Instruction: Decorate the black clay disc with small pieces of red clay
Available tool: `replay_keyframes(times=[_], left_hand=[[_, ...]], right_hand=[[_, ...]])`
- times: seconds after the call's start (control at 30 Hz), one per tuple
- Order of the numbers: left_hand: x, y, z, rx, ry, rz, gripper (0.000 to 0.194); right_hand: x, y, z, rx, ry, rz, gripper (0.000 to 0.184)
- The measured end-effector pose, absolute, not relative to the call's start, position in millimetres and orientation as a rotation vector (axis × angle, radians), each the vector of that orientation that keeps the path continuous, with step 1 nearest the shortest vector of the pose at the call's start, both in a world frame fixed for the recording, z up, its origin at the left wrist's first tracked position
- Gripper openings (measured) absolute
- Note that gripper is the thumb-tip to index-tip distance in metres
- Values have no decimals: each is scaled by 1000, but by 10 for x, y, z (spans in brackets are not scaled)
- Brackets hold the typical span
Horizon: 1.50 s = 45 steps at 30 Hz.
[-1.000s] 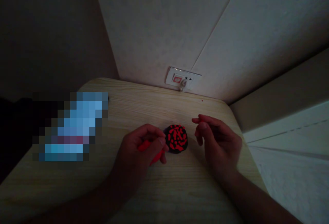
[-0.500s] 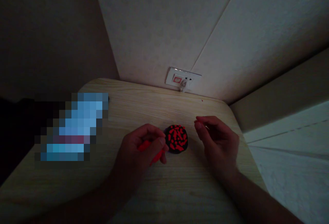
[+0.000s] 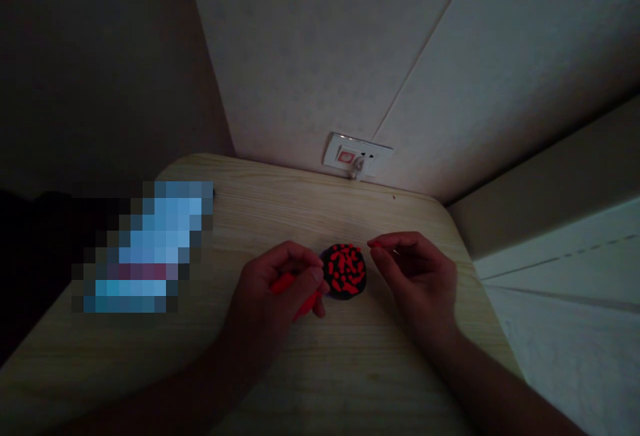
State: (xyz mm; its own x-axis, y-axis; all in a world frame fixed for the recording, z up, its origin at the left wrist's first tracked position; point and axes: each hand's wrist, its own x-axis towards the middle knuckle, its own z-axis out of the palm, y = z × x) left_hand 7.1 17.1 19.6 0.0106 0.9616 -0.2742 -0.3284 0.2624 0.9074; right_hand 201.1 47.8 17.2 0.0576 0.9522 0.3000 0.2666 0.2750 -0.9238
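Observation:
A dark round disc point(image 3: 345, 295) lies on the table, its top covered with several small red bits, some long and some round. Just left of it, my left hand point(image 3: 280, 289) is closed around a lump of red modelling clay point(image 3: 283, 283), part of which is hidden by the fingers and thumb. The fingertips of that hand reach the disc's left edge. On the other side, my right hand point(image 3: 417, 276) holds a tiny red piece of clay point(image 3: 376, 245) pinched between thumb and forefinger, slightly apart from the disc's upper right edge.
A lit, blurred-out screen point(image 3: 155, 243) stands on the left of the wooden table point(image 3: 340, 369). Against the wall at the back is a socket point(image 3: 357, 153) with a plug in it. A small dark speck point(image 3: 394, 197) lies near the back edge.
My right hand has moved left and slightly down, bringing the pinched red piece closer to the disc. My left hand keeps its hold on the red clay.

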Motion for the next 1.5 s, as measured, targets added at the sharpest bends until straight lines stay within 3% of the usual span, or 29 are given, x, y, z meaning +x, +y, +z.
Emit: replay_keyframes(times=[0.4,0.7,1.5], left_hand=[[61,142,211,807,1127,1155,10],[74,158,242,785,1136,1156,8],[60,143,237,819,1190,1144,8]], right_hand=[[2083,490,321,-1281,-1593,865,9],[2116,448,126,-1291,-1615,774,7],[2100,439,91,-1287,-1599,905,6]])
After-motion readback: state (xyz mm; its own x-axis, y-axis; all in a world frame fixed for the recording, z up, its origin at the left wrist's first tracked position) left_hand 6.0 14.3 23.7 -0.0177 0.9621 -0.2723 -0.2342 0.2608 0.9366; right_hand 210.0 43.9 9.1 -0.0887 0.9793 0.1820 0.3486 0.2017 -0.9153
